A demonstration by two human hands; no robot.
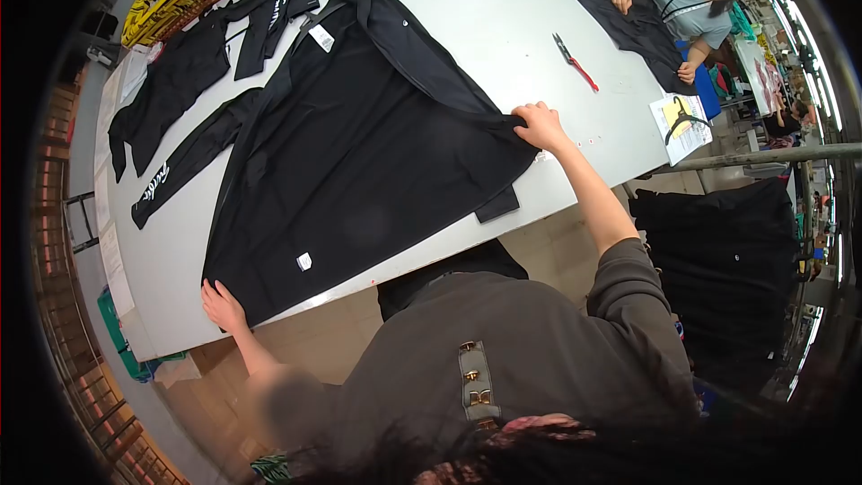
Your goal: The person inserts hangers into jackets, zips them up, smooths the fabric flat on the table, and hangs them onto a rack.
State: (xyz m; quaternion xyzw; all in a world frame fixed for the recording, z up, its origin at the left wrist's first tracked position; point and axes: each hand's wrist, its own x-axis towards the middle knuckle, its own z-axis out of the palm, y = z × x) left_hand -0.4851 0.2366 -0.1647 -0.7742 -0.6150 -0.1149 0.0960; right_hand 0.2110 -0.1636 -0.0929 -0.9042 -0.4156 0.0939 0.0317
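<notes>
Even tension should suit the black garment (359,144), right hand (541,127) pinching its right corner, left hand (224,307) touching its near-left corner, that grip unclear.

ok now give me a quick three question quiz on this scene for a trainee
1. True or false: the left hand is well away from the large black garment.
2. The right hand grips: a) a white tag; b) the edge of the large black garment; c) a black hanger.
3. Which tool lies on the table between that hand and the co-worker?

Key: 1. False, the left hand touches it. 2. b. 3. Red-handled cutters.
</notes>
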